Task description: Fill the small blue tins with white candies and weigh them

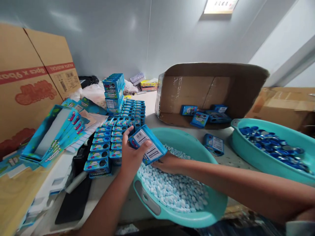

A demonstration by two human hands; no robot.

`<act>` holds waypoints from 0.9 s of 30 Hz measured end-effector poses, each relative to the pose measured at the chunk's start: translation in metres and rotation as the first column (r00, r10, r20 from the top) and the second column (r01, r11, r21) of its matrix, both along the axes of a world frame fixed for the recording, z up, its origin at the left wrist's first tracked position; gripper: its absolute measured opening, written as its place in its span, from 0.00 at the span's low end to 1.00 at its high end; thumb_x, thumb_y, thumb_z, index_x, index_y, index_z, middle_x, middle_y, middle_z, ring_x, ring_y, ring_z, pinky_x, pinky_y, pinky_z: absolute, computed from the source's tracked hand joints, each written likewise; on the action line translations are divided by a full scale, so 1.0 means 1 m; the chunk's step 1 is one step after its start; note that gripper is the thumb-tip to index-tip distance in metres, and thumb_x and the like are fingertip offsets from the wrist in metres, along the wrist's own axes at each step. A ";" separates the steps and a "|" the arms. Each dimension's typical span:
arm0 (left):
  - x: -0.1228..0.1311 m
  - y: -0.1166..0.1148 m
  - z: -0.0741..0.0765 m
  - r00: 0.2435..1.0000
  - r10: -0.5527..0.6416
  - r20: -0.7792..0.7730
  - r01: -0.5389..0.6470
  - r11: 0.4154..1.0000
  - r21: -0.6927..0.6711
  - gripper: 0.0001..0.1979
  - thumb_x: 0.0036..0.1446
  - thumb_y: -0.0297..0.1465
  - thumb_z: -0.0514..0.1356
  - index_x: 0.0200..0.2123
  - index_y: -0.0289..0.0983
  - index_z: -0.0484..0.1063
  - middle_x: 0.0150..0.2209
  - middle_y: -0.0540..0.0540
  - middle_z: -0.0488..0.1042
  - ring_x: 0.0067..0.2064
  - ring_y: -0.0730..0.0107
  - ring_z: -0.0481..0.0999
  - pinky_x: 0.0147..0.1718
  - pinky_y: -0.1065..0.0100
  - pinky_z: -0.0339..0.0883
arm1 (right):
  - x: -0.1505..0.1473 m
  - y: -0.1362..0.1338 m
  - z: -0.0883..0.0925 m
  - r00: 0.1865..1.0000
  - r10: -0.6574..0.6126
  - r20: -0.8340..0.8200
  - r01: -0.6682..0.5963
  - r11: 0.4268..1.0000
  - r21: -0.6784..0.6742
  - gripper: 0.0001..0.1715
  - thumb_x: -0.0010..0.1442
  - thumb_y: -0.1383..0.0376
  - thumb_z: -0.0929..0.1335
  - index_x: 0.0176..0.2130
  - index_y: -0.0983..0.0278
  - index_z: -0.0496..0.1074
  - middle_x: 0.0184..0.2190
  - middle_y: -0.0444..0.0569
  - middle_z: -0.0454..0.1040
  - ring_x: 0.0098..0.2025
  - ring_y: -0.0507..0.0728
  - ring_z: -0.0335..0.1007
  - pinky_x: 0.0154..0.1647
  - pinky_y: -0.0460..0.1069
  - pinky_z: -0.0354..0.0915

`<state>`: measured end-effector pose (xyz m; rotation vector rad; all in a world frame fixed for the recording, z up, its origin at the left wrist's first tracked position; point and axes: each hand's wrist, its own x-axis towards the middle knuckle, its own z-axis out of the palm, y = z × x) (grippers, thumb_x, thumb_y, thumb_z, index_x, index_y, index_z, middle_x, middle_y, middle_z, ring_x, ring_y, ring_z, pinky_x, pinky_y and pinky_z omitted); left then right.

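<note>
Left of the turquoise basin (214, 216), we noted blue Caramelo Macizo boxes (98, 165) stacked in rows, seemingly the finished share; contents unseen. Over the basin's left side, the left hand (134, 150) clamped a tilted printed box (150, 146) between thumb and fingers. Just beneath it, the right hand (169, 163) was down among pale-blue candies (174, 195), fingertips hidden; we couldn't tell its grip. Plenty of candies remained. Right of the basin lay a loose box (213, 145), not yet stacked.
</note>
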<state>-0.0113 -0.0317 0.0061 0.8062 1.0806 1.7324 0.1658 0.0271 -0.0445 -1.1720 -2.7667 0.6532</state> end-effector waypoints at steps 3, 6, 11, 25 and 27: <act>-0.005 0.008 -0.001 0.985 -0.029 0.170 0.038 0.998 -0.049 0.39 0.33 0.44 0.79 0.47 0.38 0.69 0.36 0.50 0.80 0.35 0.67 0.81 0.35 0.70 0.73 | 0.009 -0.007 0.007 0.996 0.045 -0.083 -0.061 0.979 -0.194 0.33 0.68 0.49 0.64 0.64 0.65 0.69 0.68 0.60 0.65 0.69 0.65 0.61 0.71 0.61 0.56; -0.008 0.012 0.000 0.947 -0.042 0.318 0.077 0.992 -0.097 0.39 0.24 0.41 0.81 0.41 0.38 0.70 0.34 0.51 0.79 0.36 0.67 0.80 0.38 0.68 0.73 | 0.011 -0.010 0.016 0.981 0.042 -0.190 -0.104 0.937 -0.332 0.31 0.67 0.46 0.64 0.56 0.65 0.76 0.58 0.57 0.76 0.60 0.64 0.72 0.65 0.59 0.64; -0.003 0.006 0.002 0.977 -0.074 0.198 0.094 0.991 -0.092 0.35 0.25 0.41 0.81 0.38 0.36 0.73 0.30 0.52 0.77 0.32 0.71 0.78 0.33 0.72 0.71 | -0.016 -0.003 0.007 0.902 -0.090 -0.423 -0.062 0.941 -0.333 0.36 0.67 0.40 0.59 0.56 0.61 0.76 0.53 0.53 0.79 0.59 0.65 0.72 0.66 0.63 0.62; 0.001 0.011 0.000 0.945 -0.070 0.318 0.089 0.995 -0.043 0.35 0.30 0.47 0.80 0.40 0.37 0.74 0.40 0.46 0.82 0.48 0.61 0.81 0.46 0.67 0.74 | 0.024 -0.051 0.048 0.935 0.354 -0.004 -0.349 0.920 -0.179 0.42 0.64 0.41 0.65 0.70 0.54 0.62 0.73 0.61 0.54 0.73 0.76 0.49 0.69 0.74 0.51; 0.000 0.011 0.000 0.958 -0.048 0.283 0.061 0.997 -0.037 0.36 0.31 0.46 0.80 0.42 0.37 0.73 0.39 0.46 0.82 0.46 0.62 0.82 0.44 0.68 0.74 | 0.024 -0.049 0.035 0.932 0.362 0.013 -0.355 0.921 -0.160 0.41 0.67 0.42 0.63 0.71 0.54 0.59 0.74 0.61 0.51 0.74 0.75 0.46 0.69 0.74 0.49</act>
